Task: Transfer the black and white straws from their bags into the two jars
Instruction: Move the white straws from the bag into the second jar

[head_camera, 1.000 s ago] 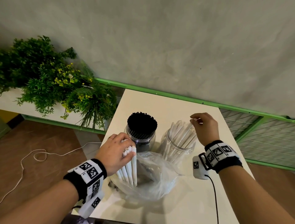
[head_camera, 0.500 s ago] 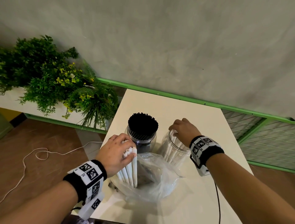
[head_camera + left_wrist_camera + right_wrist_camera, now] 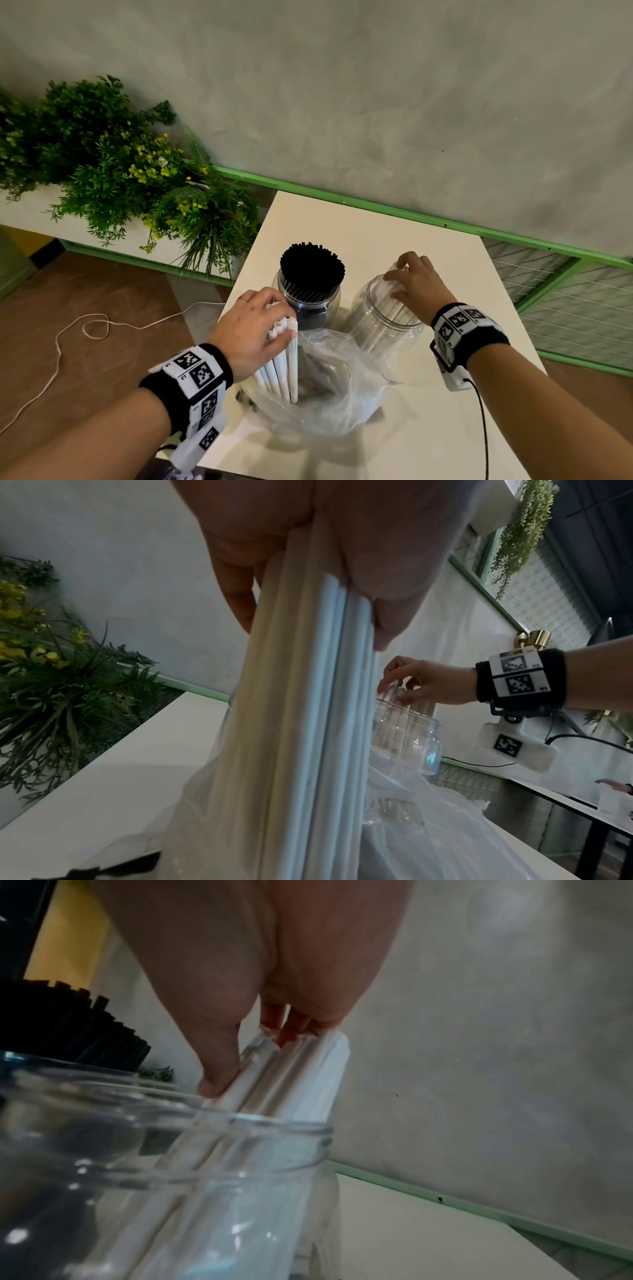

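Observation:
On the white table stand two clear jars. The left jar is packed with black straws. In the right jar white straws lean toward the far rim. My right hand is over that rim, thumb and fingers curled round the straw tops. Nearer me, a crumpled clear plastic bag holds an upright bundle of white straws, which my left hand grips near the top. The left wrist view shows the same bundle between thumb and fingers.
Leafy plants in a white planter sit left of the table. A white cord trails over the brown floor. A green rail runs along the grey wall, and wire mesh lies to the right.
My right hand came down from above the right jar onto the white straws and gathered them toward the far rim. My left hand kept its grip on the bundle in the bag.

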